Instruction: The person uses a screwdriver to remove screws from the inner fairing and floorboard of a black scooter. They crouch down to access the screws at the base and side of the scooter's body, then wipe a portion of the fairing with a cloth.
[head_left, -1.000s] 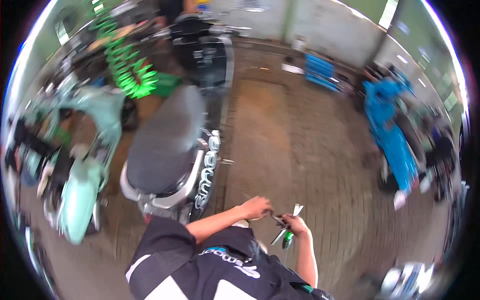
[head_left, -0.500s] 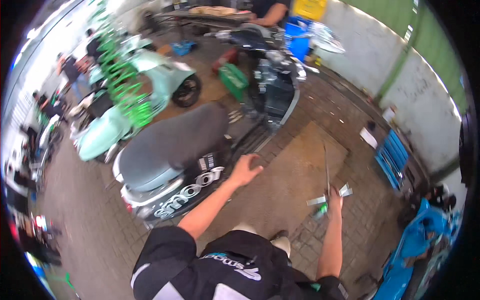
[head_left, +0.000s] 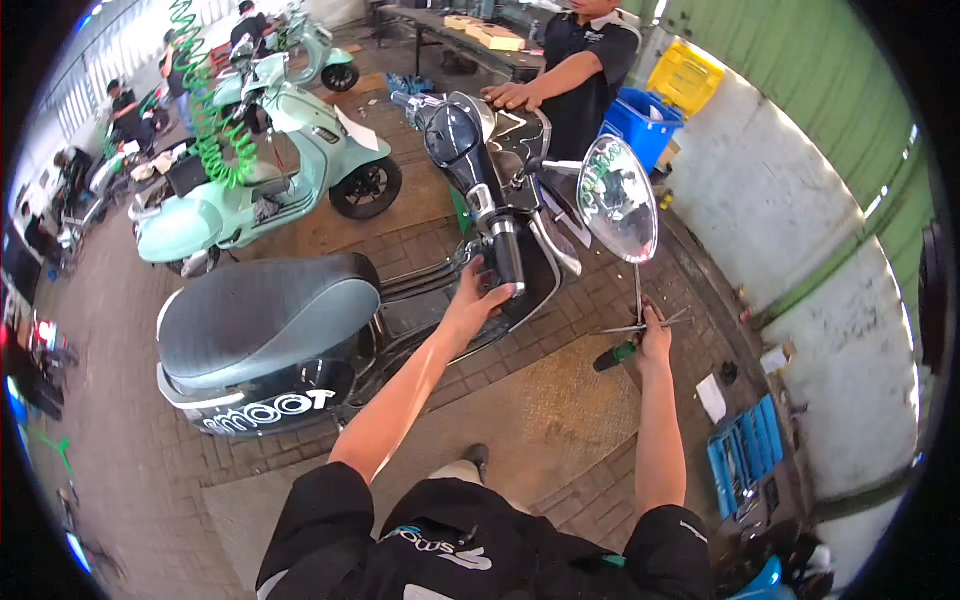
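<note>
My left hand [head_left: 472,308] is at the end of the black handlebar grip [head_left: 508,258] of a dark scooter. Its thumb and fingers are apart beside the grip, not clearly closed on it. My right hand [head_left: 654,338] is closed around a T-handle wrench [head_left: 638,290], its thin shaft pointing up and its crossbar sticking out both sides. A green-and-black tool handle [head_left: 614,356] hangs from the same fist. Above that hand is the scooter's round mirror [head_left: 620,198]. The grey seat [head_left: 265,315] lies to the left.
Across the scooter, another person's hand [head_left: 512,96] rests on its front. A mint scooter [head_left: 315,150] stands far left near a green coiled hose [head_left: 215,130]. At right on the floor lies a blue toolbox [head_left: 745,455]. A blue bin [head_left: 642,125] stands by the wall.
My view has shifted toward the scooter's front. My left hand has gone from beside the seat to the handlebar grip. My right hand still carries the tools, now nearer the mirror.
</note>
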